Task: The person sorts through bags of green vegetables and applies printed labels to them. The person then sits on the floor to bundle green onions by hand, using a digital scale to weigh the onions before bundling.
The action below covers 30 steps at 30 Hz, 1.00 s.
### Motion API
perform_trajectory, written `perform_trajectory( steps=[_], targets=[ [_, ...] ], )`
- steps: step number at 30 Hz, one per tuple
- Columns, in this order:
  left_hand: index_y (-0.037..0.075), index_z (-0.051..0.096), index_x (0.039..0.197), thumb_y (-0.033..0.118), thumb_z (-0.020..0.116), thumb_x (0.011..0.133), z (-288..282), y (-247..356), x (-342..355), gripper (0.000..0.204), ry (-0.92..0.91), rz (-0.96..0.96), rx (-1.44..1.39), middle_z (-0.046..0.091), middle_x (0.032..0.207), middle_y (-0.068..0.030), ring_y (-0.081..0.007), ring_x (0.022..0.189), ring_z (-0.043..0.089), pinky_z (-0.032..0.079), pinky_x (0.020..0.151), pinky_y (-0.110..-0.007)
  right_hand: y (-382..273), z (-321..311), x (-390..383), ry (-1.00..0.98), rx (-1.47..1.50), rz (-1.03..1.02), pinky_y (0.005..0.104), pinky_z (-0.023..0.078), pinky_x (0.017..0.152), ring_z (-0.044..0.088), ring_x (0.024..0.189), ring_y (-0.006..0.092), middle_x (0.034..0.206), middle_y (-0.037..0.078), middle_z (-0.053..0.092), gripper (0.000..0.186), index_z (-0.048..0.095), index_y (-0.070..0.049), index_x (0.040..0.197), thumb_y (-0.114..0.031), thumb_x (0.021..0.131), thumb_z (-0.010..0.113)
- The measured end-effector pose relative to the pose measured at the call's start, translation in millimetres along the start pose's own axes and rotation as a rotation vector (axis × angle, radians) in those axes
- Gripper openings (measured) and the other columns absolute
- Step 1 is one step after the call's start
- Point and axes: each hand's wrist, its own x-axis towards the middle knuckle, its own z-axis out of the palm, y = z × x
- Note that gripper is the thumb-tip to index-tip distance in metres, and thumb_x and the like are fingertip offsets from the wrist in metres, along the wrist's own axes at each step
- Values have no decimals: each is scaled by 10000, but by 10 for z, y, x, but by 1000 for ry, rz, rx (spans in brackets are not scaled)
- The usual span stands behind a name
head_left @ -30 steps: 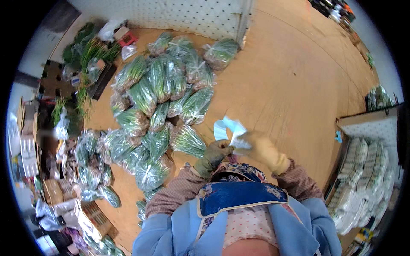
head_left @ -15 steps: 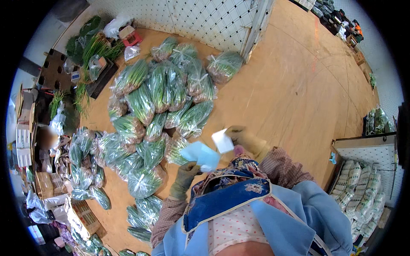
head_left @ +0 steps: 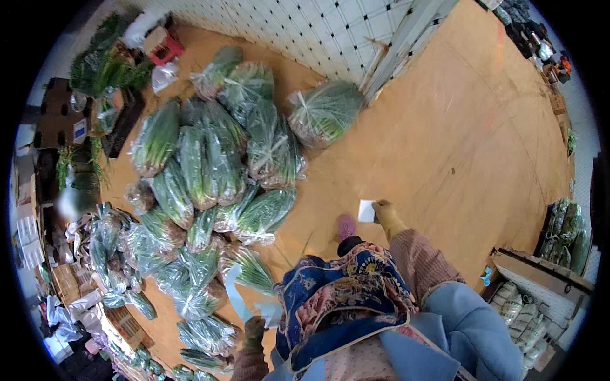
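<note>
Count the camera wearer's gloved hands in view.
2: olive-gloved left hand, low and left of centre, holding a pale-blue curling strip; tan-gloved right hand, right of centre, holding a flat white rectangular piece. Some fingers are hidden.

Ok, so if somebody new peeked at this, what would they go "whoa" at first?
Probably the big heap of clear plastic bags stuffed with long green stalks, covering the tan floor left of the middle. Next might be the small white rectangular card in the right gloved fingers, near the centre, and the pale blue bendy strip at the left gloved fingers, lower down.
</note>
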Motion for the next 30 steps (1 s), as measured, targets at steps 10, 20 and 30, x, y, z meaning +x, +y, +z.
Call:
perform_trajectory(
  steps=[10,20,30],
  targets=[
    [61,542,856,152,702,488,1188,664,769,411,-135,-358,-111,501,825,-118,-293,795,492,429,675,-388,418,996,2972,140,-315,29,333,509,491,607,623,231,770,133,594,224,557,15,904,-175,788,534],
    [54,545,883,136,678,541,1303,1543,1207,376,-178,-581,-213,510,852,-112,-273,797,504,443,678,-372,-284,2323,4715,-168,-1356,-415,327,460,613,589,745,201,815,62,619,188,634,-111,845,-239,736,550],
    [47,547,909,121,654,593,1362,1825,1097,342,-253,-708,-244,519,879,-106,-254,799,515,457,681,-355,-811,2469,4349,-845,-1598,-500,332,434,553,571,597,209,649,125,595,198,619,-51,651,-232,707,561]
  ],
)
